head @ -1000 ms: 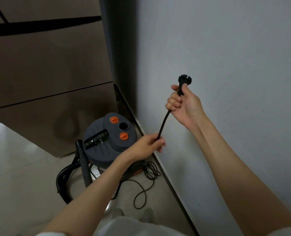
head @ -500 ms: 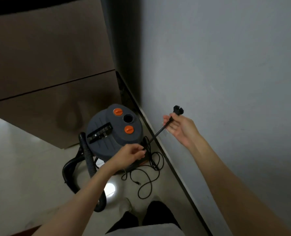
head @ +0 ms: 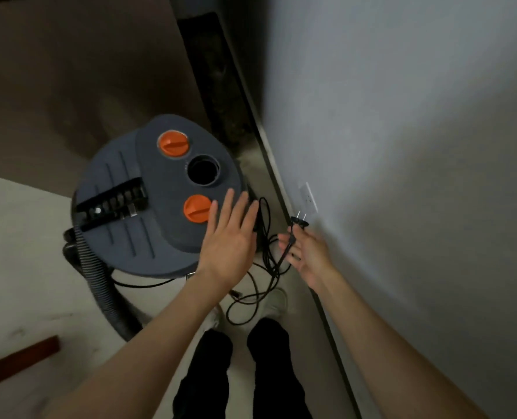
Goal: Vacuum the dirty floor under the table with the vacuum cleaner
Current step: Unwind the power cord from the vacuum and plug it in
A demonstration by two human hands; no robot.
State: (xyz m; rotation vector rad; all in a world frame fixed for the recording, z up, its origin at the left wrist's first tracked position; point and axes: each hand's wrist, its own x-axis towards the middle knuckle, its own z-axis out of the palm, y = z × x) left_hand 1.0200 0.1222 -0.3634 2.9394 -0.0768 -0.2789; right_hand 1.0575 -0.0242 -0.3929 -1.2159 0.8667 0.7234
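Observation:
The grey vacuum cleaner (head: 148,204) with two orange knobs stands on the floor beside the wall. Its ribbed hose (head: 100,282) curls round its left side. My right hand (head: 308,255) pinches the black power cord just below the plug (head: 300,222), whose two prongs point up toward a white wall socket (head: 310,198) low on the wall. My left hand (head: 230,237) hovers flat over the vacuum's right edge, fingers straight, holding nothing. The loose cord (head: 260,285) lies in loops on the floor between the vacuum and my feet.
A grey wall (head: 402,146) fills the right side, with a baseboard running along the floor. A brown cabinet (head: 69,71) stands behind the vacuum. A reddish wooden piece (head: 18,361) lies at the lower left. My legs and shoes are below the cord.
My head has dropped lower and both hands came down. The left hand let go of the cord and spread out flat. The right hand brought the plug down near the wall socket.

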